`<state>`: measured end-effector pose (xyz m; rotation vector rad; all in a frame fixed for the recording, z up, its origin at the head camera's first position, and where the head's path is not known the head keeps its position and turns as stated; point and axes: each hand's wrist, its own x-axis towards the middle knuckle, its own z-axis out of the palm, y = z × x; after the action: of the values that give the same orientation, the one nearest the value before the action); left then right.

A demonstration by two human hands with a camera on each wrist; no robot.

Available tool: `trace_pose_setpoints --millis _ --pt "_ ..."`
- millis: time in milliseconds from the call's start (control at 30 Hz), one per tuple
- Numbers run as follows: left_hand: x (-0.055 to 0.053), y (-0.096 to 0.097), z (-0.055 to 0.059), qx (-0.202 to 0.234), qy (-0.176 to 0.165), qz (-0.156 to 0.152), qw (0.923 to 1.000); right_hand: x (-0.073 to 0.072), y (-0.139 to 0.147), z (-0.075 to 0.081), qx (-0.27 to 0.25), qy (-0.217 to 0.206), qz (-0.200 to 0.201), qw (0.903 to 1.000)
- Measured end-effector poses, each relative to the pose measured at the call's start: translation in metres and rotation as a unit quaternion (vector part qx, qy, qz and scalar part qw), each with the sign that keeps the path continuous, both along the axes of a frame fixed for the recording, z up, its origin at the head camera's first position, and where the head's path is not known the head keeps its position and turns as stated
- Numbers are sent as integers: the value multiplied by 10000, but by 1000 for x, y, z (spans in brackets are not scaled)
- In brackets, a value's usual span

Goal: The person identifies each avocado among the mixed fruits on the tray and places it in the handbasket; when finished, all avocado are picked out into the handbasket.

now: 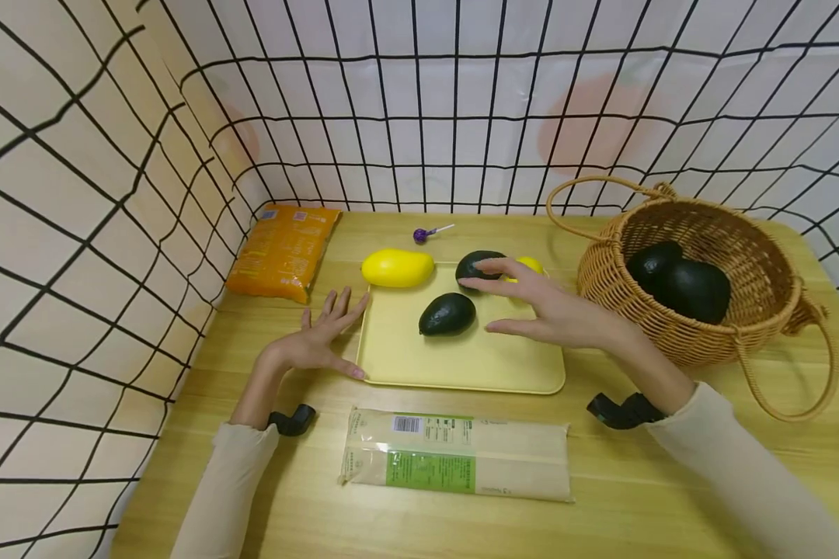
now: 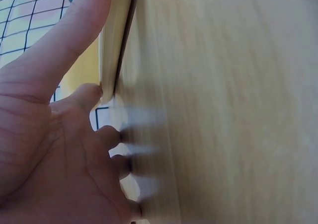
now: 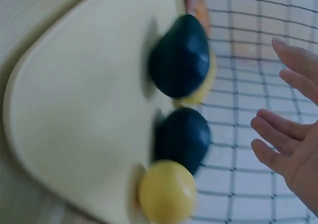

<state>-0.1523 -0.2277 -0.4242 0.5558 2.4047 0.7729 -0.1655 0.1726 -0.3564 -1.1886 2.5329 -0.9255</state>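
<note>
A pale yellow tray (image 1: 489,365) bears two dark green avocados, a front avocado (image 1: 447,315) and a back avocado (image 1: 472,272). At its back left lies a yellow mango (image 1: 397,269), and a rounded yellow fruit (image 3: 168,191) sits at its back right, partly hidden by my right hand in the head view. My left hand (image 1: 319,339) spreads its fingers along the tray's left side, thumb at the front corner and index finger by the rim. Over the tray's right part hovers my right hand (image 1: 548,307), fingers extended and holding nothing.
A wicker basket (image 1: 678,334) with dark avocados (image 1: 692,289) stands on the right. An orange packet (image 1: 283,252) lies at the back left, a purple lollipop (image 1: 422,234) behind the tray, and a long beige packet (image 1: 517,460) in front. Black wire grid (image 1: 454,116) surrounds the table.
</note>
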Motion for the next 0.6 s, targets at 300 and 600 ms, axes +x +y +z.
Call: trace_pose_setpoints --millis 300,600 --pt "0 1 1 -52 -8 2 10000 -24 -38 -25 165 -637 725 9952" --pt "-1 1 -1 -99 21 6 9999 -35 -45 -37 135 -392 916 9949"
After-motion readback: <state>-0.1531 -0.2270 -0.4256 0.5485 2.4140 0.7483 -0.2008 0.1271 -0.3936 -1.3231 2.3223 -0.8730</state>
